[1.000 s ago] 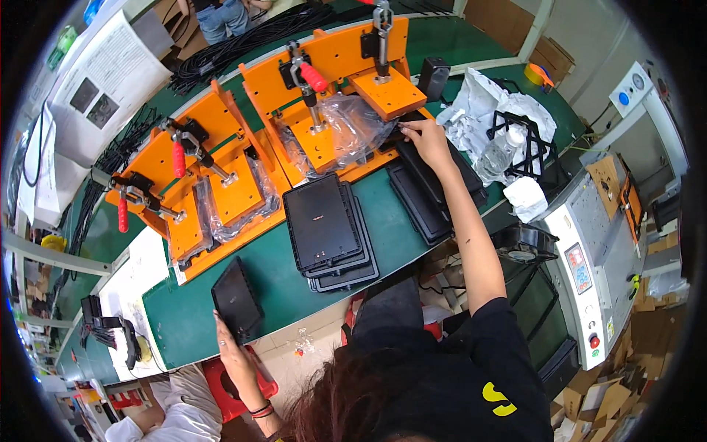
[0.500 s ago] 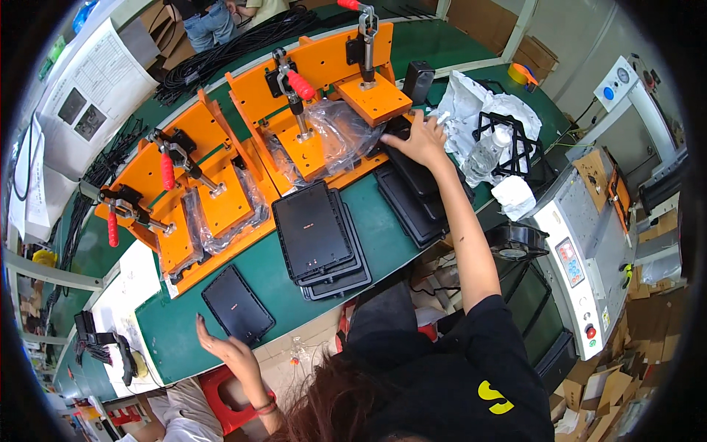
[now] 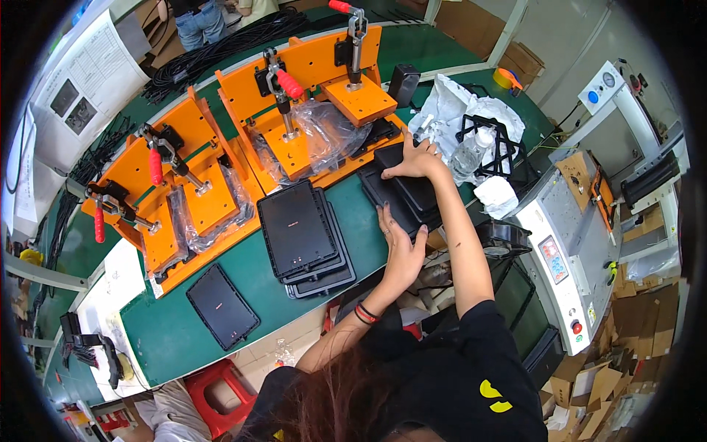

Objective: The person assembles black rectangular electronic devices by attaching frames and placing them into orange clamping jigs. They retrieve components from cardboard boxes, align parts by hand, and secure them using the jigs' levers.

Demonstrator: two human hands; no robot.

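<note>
Both my hands are on a stack of black plastic housings (image 3: 398,193) at the right of the green bench. My right hand (image 3: 417,159) spans the far end of the upper housing, thumb and fingers on either side. At the near end, my left hand (image 3: 401,250) has its fingertips on the left edge and its thumb by the near corner. To the left stands another stack of black rectangular covers (image 3: 298,228). A single black cover (image 3: 223,306) lies flat farther left.
Orange clamp fixtures (image 3: 291,151) with red-handled clamps and clear plastic film line the bench's back. A clear bottle (image 3: 465,158), black frames and white paper (image 3: 442,103) lie right. A white machine (image 3: 552,258) stands beyond. A red stool (image 3: 221,398) and a seated person are lower left.
My left hand has moved right, from beside the single cover to the housing stack. My right hand has drawn slightly nearer with the upper housing. The whole view has shifted a little.
</note>
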